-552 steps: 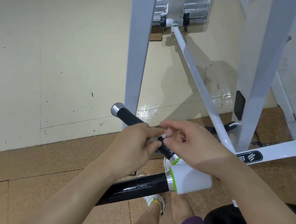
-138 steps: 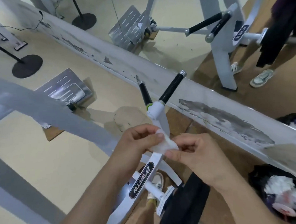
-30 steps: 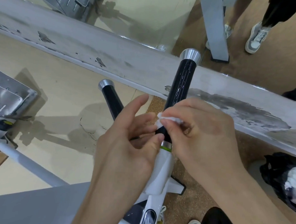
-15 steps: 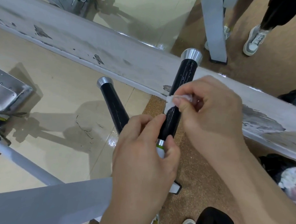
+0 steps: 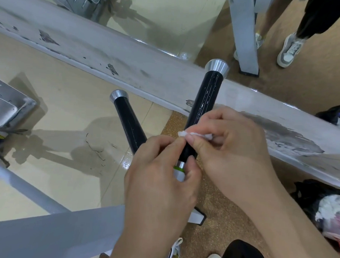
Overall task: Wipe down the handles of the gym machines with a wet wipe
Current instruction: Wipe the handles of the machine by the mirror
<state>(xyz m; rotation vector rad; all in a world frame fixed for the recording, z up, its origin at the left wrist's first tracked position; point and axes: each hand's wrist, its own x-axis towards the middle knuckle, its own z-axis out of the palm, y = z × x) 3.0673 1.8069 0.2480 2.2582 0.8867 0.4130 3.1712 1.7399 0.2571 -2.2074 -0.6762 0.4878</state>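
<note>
The wiping of one handle is judged to be the step in hand. A small folded wet wipe (image 5: 194, 134) is pinched by the right hand (image 5: 234, 152) against the long black handle (image 5: 205, 105), thumb on the near side and fingers curled round the far side, so that the wipe is pressed onto the grip about two thirds of the way down from the silver end cap (image 5: 217, 67). The lower end of the same handle is gripped by the left hand (image 5: 159, 178), its fingers closed round the bar just above the silver-and-green collar (image 5: 179, 166) and its fingertips lying just beside the wipe. Fine wet streaks can be seen on the black surface above the wipe, from which it is judged that the far stretch is already covered and the near stretch, partly hidden under the left hand, is not. The next move is therefore thought to call for the wipe to be drawn down or twisted round the bar towards the collar, with the left hand slid out of the way while the handle is steadied. The second black handle (image 5: 129, 123), to the left and well apart from both hands, is untouched and is expected to be treated afterwards. A scuffed grey ledge (image 5: 140, 70) runs behind both handles.
</note>
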